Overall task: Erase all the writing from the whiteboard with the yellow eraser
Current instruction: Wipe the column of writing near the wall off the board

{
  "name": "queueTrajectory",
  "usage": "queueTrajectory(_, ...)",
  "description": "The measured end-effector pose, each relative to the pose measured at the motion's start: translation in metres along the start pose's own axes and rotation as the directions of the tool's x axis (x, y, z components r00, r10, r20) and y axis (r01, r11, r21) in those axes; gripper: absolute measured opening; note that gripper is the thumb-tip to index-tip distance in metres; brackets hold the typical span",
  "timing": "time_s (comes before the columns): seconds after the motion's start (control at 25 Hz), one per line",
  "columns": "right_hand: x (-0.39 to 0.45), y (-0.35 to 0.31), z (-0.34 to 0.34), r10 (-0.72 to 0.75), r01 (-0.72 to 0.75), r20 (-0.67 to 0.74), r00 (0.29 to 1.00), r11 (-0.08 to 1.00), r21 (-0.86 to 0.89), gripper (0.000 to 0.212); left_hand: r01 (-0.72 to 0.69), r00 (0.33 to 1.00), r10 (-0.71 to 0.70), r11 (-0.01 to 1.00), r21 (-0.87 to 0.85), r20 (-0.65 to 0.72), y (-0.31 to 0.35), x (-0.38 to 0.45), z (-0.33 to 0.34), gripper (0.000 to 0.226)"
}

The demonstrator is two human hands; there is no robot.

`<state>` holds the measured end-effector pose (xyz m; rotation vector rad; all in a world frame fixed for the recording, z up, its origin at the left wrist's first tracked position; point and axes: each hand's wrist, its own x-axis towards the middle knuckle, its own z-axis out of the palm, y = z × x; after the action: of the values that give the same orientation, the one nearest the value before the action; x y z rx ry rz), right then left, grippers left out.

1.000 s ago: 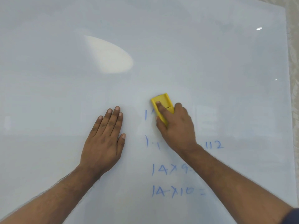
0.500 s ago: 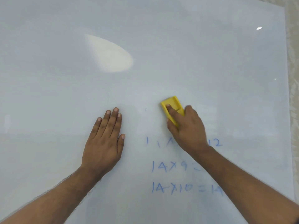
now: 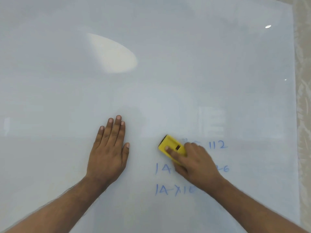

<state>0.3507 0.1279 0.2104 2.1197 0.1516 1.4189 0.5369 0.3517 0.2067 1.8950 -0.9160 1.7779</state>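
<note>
A large whiteboard (image 3: 168, 81) fills the view. My right hand (image 3: 193, 160) presses the yellow eraser (image 3: 170, 145) flat against the board, at the left end of a row of blue writing. To its right the number "112" (image 3: 218, 145) shows. Below it run two more blue rows, one starting "14" (image 3: 162, 168) and ending in a "6", the other reading "14 x 1" (image 3: 173, 190); my right hand and forearm hide their middle parts. My left hand (image 3: 108, 150) lies flat on the board with fingers extended, left of the eraser.
The board's right edge (image 3: 294, 115) meets a pale patterned wall (image 3: 303, 115). A bright oval light reflection (image 3: 112, 53) sits on the upper board.
My right hand has carried the eraser down and to the left, from the row above onto the "112" row. That upper row is gone and the left part of the "112" row is wiped.
</note>
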Motion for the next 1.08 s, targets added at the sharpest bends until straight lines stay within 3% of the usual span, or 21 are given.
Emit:
queueTrajectory(0.08,0.016,0.012,-0.005,0.205,-0.204,-0.058,0.977,0.979,0.02,0.048,0.018,1.0,-0.018,1.0,-0.004,0.012,0.009,-0.004,0.002,0.063)
queueTrajectory(0.16,0.036,0.006,-0.003,0.322,-0.317,-0.088,0.943,0.946,0.066,0.047,0.02,1.0,-0.02,1.0,-0.01,0.011,0.014,-0.008,0.006,0.063)
queueTrajectory(0.24,0.039,-0.015,0.004,0.276,-0.269,-0.085,0.957,0.96,0.082,0.047,-0.023,1.0,0.023,1.0,-0.009,0.014,0.015,-0.012,0.009,0.062)
queueTrajectory(0.36,0.002,-0.032,0.012,0.016,-0.015,-0.011,1.0,0.998,0.063,0.045,-0.107,0.994,0.107,0.994,-0.001,0.023,0.009,-0.015,0.01,0.062)
queueTrajectory(0.44,-0.022,-0.017,0.008,-0.079,0.077,0.038,0.996,0.996,0.041,0.045,-0.124,0.992,0.125,0.992,-0.006,0.03,0.007,-0.016,0.009,0.062)
queueTrajectory(0.52,-0.027,0.008,0.001,-0.024,0.024,0.031,0.999,1.0,-0.01,0.047,-0.123,0.992,0.122,0.992,0.002,0.034,0.008,-0.017,0.009,0.061)
queueTrajectory(0.72,0.01,0.02,-0.004,0.336,-0.332,-0.077,0.939,0.941,0.062,0.046,-0.078,0.997,0.078,0.997,0.011,0.027,0.014,-0.02,0.01,0.061)
queueTrajectory(0.96,-0.041,-0.008,0.007,-0.032,0.03,0.058,0.998,0.999,0.036,0.046,-0.055,0.998,0.054,0.998,0.014,0.02,0.017,-0.023,0.007,0.06)
queueTrajectory(1.08,-0.046,0.031,-0.003,0.071,-0.07,0.047,0.996,0.997,-0.032,0.047,-0.041,0.998,0.04,0.999,0.026,0.041,0.019,-0.024,0.005,0.061)
